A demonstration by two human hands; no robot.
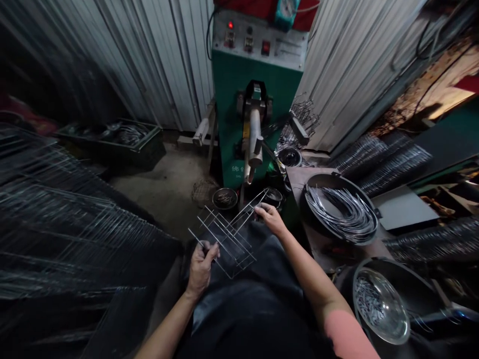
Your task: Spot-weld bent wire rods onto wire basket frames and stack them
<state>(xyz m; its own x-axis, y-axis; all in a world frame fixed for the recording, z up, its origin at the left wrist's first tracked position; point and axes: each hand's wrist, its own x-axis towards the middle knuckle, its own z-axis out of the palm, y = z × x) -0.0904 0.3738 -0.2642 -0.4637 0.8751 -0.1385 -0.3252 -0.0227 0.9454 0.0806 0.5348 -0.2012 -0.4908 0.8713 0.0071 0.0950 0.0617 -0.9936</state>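
Note:
A small wire grid (229, 238) of thin crossed metal rods hangs over my lap, between my two hands. My left hand (202, 264) pinches its left edge rod between thumb and fingers. At the far right corner, my right hand (270, 218) grips a narrow bent wire piece (249, 209) that meets the grid; whether the two are joined I cannot tell. Just beyond the grid, the metal arm and tip (254, 144) of a green machine (232, 89) point down toward me, apart from the wire.
At right, a black pan (310, 207) holds bent wires (346, 214) on a board. Nearer stands a clear bowl (402, 324) of small metal pieces. Stacked wire grids (93, 214) fill the left. A green crate (149, 139) and a small bowl (224, 205) lie beyond.

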